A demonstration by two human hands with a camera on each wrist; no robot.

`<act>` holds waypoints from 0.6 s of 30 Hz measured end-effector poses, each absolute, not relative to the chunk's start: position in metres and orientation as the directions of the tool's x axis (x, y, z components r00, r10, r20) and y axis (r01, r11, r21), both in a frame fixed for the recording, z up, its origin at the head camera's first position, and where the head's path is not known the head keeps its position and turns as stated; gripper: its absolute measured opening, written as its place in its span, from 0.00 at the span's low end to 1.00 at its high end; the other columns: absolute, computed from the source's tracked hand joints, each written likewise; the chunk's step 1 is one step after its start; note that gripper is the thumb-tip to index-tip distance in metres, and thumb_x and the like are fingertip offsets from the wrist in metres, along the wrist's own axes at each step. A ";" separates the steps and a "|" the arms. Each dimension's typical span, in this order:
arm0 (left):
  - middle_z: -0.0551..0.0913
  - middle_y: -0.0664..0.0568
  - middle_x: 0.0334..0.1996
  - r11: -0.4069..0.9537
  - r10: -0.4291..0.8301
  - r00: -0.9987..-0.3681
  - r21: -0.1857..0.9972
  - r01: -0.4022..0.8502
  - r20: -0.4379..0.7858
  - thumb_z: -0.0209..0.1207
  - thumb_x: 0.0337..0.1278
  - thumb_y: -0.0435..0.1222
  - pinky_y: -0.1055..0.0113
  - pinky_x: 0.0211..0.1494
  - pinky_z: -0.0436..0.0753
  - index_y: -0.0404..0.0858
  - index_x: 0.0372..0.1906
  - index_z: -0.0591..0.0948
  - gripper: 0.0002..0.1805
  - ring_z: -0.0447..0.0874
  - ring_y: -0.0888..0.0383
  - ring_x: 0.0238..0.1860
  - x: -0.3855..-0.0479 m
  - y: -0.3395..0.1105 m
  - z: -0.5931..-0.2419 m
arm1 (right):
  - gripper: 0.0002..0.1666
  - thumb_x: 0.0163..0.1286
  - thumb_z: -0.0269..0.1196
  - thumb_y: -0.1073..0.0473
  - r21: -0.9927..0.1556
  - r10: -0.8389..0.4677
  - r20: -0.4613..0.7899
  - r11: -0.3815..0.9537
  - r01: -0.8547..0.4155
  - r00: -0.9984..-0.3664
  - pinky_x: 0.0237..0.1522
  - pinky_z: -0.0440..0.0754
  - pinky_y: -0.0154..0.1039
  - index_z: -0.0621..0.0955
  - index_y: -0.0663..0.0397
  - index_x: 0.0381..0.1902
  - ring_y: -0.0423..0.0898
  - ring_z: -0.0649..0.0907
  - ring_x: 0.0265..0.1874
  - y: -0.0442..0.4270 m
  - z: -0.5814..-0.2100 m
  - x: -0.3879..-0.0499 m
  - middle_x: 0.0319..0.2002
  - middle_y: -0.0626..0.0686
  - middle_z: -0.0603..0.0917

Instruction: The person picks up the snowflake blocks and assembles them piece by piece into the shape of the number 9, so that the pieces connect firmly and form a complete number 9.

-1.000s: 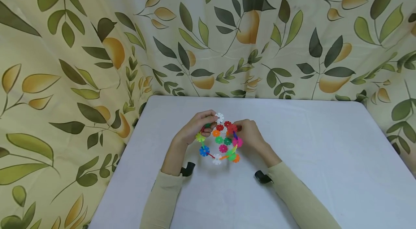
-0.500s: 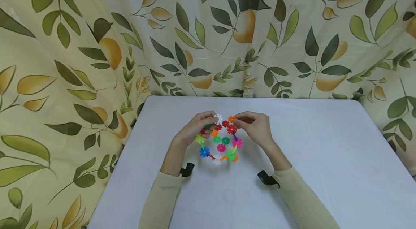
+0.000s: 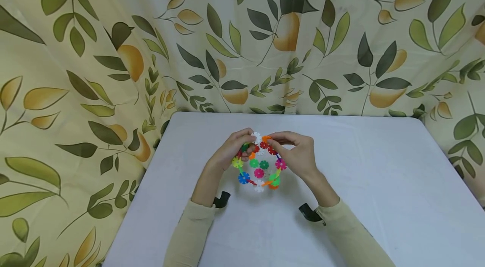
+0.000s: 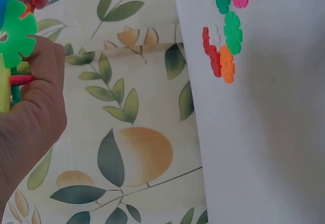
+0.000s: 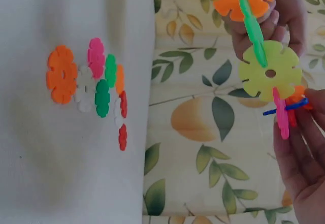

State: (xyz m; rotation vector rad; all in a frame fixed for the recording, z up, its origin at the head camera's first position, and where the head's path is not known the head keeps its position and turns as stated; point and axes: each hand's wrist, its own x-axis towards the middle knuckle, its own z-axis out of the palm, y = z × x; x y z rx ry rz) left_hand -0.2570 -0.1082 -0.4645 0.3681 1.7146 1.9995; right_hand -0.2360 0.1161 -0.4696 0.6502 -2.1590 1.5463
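Note:
Several flower-shaped plastic discs, linked edge to edge, form a ring held above the table. My left hand (image 3: 227,151) grips its upper left part, with thumb and finger at a white disc (image 3: 257,137). At the upper right, my right hand (image 3: 299,155) pinches an orange disc (image 3: 267,139) close beside the white one. A blue disc (image 3: 244,177) and a pink disc (image 3: 281,164) hang lower. In the right wrist view, a yellow disc (image 5: 284,71) joins a pink disc near my right fingers (image 5: 287,168). Whether the orange and white discs interlock, I cannot tell.
Loose discs lie flat on the white table (image 3: 363,174) below the ring, among them a pink one (image 3: 259,173) and a green one (image 3: 264,164). A leaf-patterned curtain (image 3: 235,48) stands behind and left of the table.
My right hand has risen from beside the red discs, and now holds the orange disc nearer the white one. The ring has shifted slightly right; my left hand keeps its grip.

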 end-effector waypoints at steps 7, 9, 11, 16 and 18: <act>0.68 0.53 0.20 -0.147 0.520 -0.849 0.969 -0.199 -0.095 0.50 0.79 0.41 0.75 0.21 0.68 0.39 0.36 0.68 0.12 0.62 0.61 0.18 -0.257 -0.105 -0.466 | 0.13 0.57 0.77 0.74 -0.661 -0.143 0.677 0.314 -0.682 -0.722 0.41 0.85 0.29 0.91 0.62 0.40 0.50 0.90 0.32 0.114 -0.469 -0.235 0.37 0.56 0.92; 0.69 0.53 0.20 -0.159 0.521 -0.849 0.966 -0.202 -0.091 0.49 0.80 0.41 0.75 0.21 0.69 0.39 0.36 0.69 0.12 0.63 0.61 0.17 -0.257 -0.105 -0.466 | 0.13 0.57 0.78 0.72 -0.648 -0.145 0.689 0.315 -0.694 -0.710 0.40 0.84 0.27 0.91 0.60 0.41 0.48 0.90 0.33 0.114 -0.469 -0.234 0.37 0.54 0.92; 0.70 0.53 0.20 -0.169 0.524 -0.847 0.964 -0.204 -0.087 0.49 0.80 0.41 0.75 0.21 0.70 0.39 0.37 0.69 0.12 0.64 0.61 0.17 -0.257 -0.104 -0.466 | 0.13 0.58 0.78 0.70 -0.637 -0.144 0.700 0.316 -0.703 -0.699 0.40 0.84 0.26 0.92 0.58 0.42 0.47 0.90 0.34 0.114 -0.469 -0.234 0.38 0.53 0.92; 0.69 0.54 0.20 -0.164 0.550 -0.830 0.963 -0.213 -0.091 0.47 0.81 0.41 0.75 0.21 0.70 0.40 0.37 0.69 0.12 0.64 0.62 0.16 -0.257 -0.103 -0.466 | 0.13 0.58 0.78 0.70 -0.631 -0.121 0.723 0.285 -0.722 -0.680 0.37 0.84 0.26 0.92 0.57 0.43 0.47 0.91 0.32 0.113 -0.469 -0.234 0.38 0.53 0.92; 0.68 0.54 0.20 -0.150 0.568 -0.817 0.964 -0.221 -0.099 0.45 0.82 0.41 0.75 0.21 0.68 0.40 0.37 0.68 0.12 0.63 0.62 0.16 -0.257 -0.103 -0.466 | 0.14 0.57 0.78 0.72 -0.633 -0.109 0.727 0.276 -0.723 -0.678 0.37 0.84 0.27 0.92 0.58 0.42 0.47 0.91 0.32 0.112 -0.470 -0.234 0.38 0.53 0.92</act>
